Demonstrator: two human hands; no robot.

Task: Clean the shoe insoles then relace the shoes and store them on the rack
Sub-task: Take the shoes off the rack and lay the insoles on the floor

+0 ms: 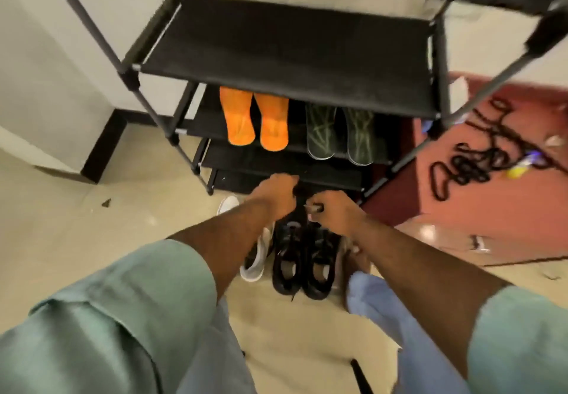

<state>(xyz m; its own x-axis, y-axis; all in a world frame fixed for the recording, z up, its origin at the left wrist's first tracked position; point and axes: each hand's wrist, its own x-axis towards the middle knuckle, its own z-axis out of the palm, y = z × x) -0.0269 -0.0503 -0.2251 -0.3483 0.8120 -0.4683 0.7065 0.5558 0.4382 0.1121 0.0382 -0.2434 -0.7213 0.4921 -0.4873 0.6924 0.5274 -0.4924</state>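
Note:
A pair of black shoes [302, 258] lies low in front of the rack, toes toward it and openings facing up. My left hand [276, 196] is curled over the toe end of the left shoe. My right hand [335, 212] is curled at the toe end of the right shoe, pinching something small and dark with a pale tip; blur hides what it is. The black shoe rack [289, 55] stands ahead. Two orange insoles [256, 120] and two dark green insoles [339, 132] lie side by side on a lower shelf.
A white shoe [258, 258] lies just left of the black pair, partly under my left forearm. Loose black laces [470, 163] and a small yellow item [518, 172] lie on the red surface at the right. A white wall with a dark base stands at the left.

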